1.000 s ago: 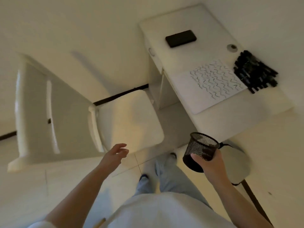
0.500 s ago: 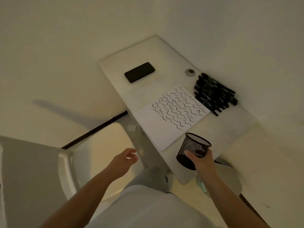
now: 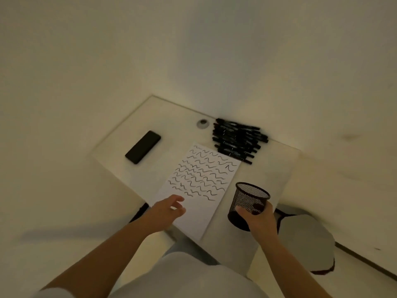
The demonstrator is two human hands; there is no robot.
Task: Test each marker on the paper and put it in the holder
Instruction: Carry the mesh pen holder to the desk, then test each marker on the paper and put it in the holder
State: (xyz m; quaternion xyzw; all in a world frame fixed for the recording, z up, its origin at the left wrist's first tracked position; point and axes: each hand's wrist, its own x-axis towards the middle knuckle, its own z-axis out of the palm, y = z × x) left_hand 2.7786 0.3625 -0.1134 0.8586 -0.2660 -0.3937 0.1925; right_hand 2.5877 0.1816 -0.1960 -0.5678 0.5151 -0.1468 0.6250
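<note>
1. step in hand, my read: setting the holder (image 3: 250,204) down on the desk (image 3: 268,168) before any marker testing starts. right hand (image 3: 261,218) grips the black mesh holder low on its near wall, fingers wrapped round it, lower centre-right of frame.
2. holder is tilted, mouth leaning toward the upper right. can't tell if its base touches the desk or floats just above it.
3. to do it well: level the cup first, plant the base flat on bare desk just right of the paper (image 3: 197,186), not on the sheet and not at the near desk edge, where it sits close now. let go only once it stands upright.
4. left hand (image 3: 169,208) hovers over the blank near corner of the paper, fingers loosely spread, holding nothing. can't tell if it touches the sheet.
5. holder contents: no markers seen through the mesh or the mouth; looks empty.
6. markers (image 3: 236,139) lie in a black pile, centre-right of frame, at the far end of the paper. none in either hand.
7. paper is already covered in wavy test strokes on its far two-thirds; near strip is blank.
8. phone (image 3: 142,146) lies flat left of the paper, well apart from the holder.
</note>
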